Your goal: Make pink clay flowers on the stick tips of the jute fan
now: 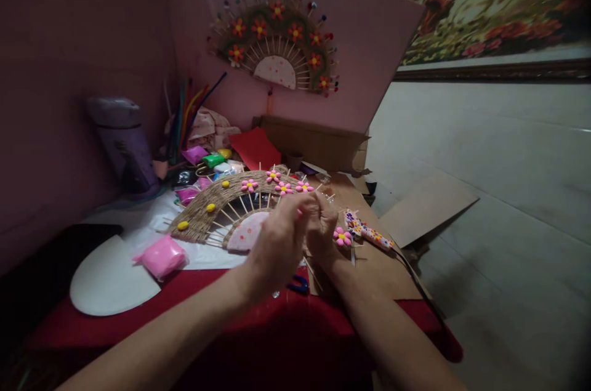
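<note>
My left hand (279,240) and my right hand (321,225) meet in front of the fan, fingers closed and pressed together. A small bit of pink clay (300,213) shows at the left hand's fingers. Whatever the right fingers hold is hidden. Behind them lies a half-round fan (203,209) of woven twine on thin sticks, its base covered in pale spotted cloth (244,234). Pink clay flowers with yellow centres, such as one flower (249,185), sit on its right part. Bare yellow dots (211,207) mark its left part.
A pink clay packet (162,257) and a white half-round board (113,280) lie at left. A flower-patterned glue gun (369,234) with a cord rests on cardboard (388,271) at right. Blue-handled scissors (298,284) lie below my hands. A finished fan (277,24) hangs behind.
</note>
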A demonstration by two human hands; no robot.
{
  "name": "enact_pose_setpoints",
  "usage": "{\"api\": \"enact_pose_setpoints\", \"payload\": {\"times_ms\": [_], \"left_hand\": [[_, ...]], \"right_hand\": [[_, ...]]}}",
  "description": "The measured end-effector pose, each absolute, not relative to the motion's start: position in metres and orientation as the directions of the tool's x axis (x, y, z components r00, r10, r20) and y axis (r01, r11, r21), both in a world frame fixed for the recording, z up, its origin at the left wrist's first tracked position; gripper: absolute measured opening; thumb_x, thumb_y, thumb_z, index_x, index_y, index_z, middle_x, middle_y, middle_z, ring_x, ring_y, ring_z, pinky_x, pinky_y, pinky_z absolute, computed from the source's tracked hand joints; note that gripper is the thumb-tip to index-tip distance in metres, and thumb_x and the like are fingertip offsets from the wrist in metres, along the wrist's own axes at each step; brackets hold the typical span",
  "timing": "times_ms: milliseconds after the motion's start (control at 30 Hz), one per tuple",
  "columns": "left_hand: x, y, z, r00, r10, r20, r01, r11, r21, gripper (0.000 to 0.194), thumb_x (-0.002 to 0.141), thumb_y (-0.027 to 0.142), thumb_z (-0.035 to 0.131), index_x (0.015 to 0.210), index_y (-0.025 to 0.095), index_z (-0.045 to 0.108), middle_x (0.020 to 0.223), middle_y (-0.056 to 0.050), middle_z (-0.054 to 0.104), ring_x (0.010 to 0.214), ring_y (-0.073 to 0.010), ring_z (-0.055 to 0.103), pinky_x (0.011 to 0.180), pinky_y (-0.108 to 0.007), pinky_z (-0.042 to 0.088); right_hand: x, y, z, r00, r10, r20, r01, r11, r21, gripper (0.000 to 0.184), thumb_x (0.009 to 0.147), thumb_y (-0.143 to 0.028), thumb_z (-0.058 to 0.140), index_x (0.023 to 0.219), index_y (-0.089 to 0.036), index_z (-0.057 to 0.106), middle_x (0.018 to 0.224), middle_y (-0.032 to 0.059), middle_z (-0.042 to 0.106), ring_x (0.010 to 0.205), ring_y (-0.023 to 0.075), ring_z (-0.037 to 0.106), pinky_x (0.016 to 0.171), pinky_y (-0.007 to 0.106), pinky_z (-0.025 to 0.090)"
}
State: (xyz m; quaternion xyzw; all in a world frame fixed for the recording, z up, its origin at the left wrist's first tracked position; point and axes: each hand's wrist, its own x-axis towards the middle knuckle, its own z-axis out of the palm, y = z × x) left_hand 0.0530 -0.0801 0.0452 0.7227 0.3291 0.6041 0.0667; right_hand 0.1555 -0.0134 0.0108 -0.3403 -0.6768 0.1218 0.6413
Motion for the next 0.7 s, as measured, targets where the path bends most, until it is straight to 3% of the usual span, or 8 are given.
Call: {"api": "enact_pose_setpoints", "payload": {"times_ms": [167,333,500,700], "left_hand": [[0.03,-0.036,0.031,-0.116,0.659,0.743,0.441,-0.636,0.633,0.014,0.089,0.02,0.039,0.093,0.018,0.053,0.075,-0.002,0.057,0.065,-0.0119,0.053,0.062,-0.026,0.041],[0.028,-0.037,0.019,-0.187,0.788,0.586,0.22,-0.548,0.807,0.017,0.088,0.032,0.045,0.085,0.018,0.055,0.071,0.0,0.056,0.061,-0.0109,0.05,0.06,-0.024,0.039],[0.027,-0.04,0.022,-0.254,0.769,0.586,0.251,-0.533,0.808,0.016,0.082,0.031,0.055,0.073,0.017,0.056,0.069,0.001,0.058,0.066,-0.0118,0.051,0.066,-0.025,0.039],[0.024,-0.037,0.019,-0.328,0.75,0.575,0.287,-0.5,0.817,0.024,0.086,0.035,0.048,0.069,0.018,0.051,0.06,0.003,0.05,0.056,-0.0104,0.044,0.058,-0.025,0.035]], "right_hand": [[0.155,-0.015,0.011,-0.051,0.558,0.828,0.346,0.787,-0.51,0.027,0.093,-0.027,0.038,0.088,-0.019,0.063,0.073,0.0017,0.06,0.067,0.0135,0.057,0.064,0.028,0.045],[0.153,-0.017,0.012,-0.208,0.407,0.889,0.313,0.889,-0.334,0.014,0.088,-0.02,0.049,0.095,-0.021,0.061,0.087,0.0039,0.064,0.084,0.0164,0.06,0.075,0.031,0.048],[0.152,-0.014,0.01,-0.236,0.394,0.888,0.328,0.893,-0.309,0.015,0.087,-0.019,0.048,0.096,-0.022,0.06,0.089,0.0048,0.064,0.087,0.0181,0.059,0.077,0.034,0.049],[0.152,-0.013,0.009,-0.241,0.402,0.883,0.339,0.888,-0.311,0.016,0.088,-0.018,0.047,0.096,-0.022,0.061,0.089,0.004,0.064,0.088,0.0182,0.059,0.079,0.035,0.048]]}}
